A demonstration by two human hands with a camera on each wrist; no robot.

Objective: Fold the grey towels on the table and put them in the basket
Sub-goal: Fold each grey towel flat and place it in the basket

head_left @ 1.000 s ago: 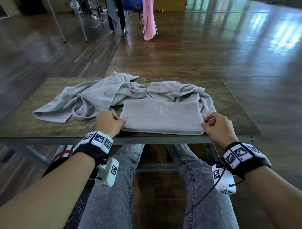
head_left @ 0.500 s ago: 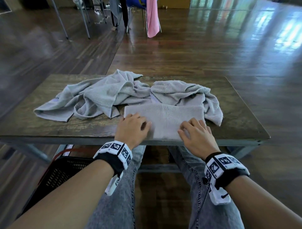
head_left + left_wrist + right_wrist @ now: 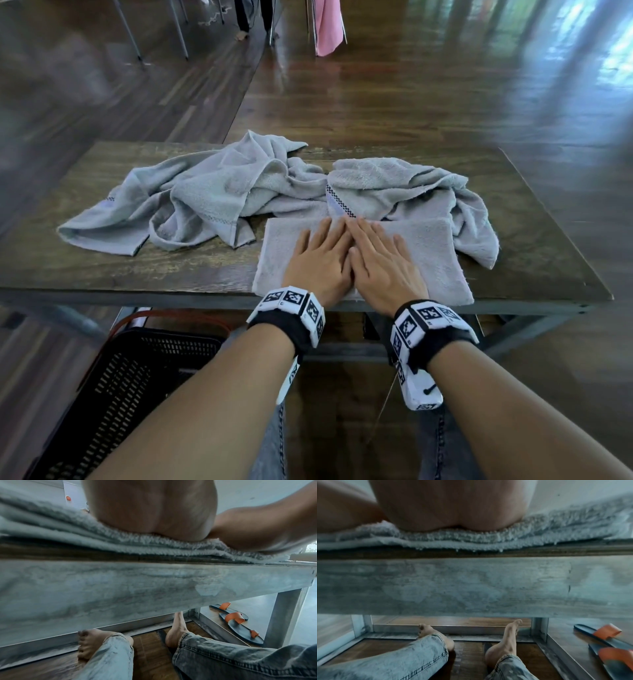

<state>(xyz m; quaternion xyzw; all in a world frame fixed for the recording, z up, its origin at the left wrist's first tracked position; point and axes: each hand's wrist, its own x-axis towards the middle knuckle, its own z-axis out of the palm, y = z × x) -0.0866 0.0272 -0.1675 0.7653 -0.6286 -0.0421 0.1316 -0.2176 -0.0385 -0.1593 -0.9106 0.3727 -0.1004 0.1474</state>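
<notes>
At six o'clock on the surface (image 3: 191, 274), the folded towel (image 3: 435, 253) is lying under the left hand (image 3: 318, 263) and right hand (image 3: 383, 267), fingers flat, gripping nothing. Smoothing outward from centre should be flattening creases before folding again; the basket (image 3: 113, 387) is waiting at seven o'clock.

A large, open hall with a glossy wooden floor (image 3: 445, 85); metal chair legs (image 3: 178, 31) stand far left, beyond a worn table (image 3: 534, 219).

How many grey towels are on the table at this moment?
3: a folded towel under both hands at the near edge, a crumpled one at left, another behind the folded one. The heap may hide more.
</notes>
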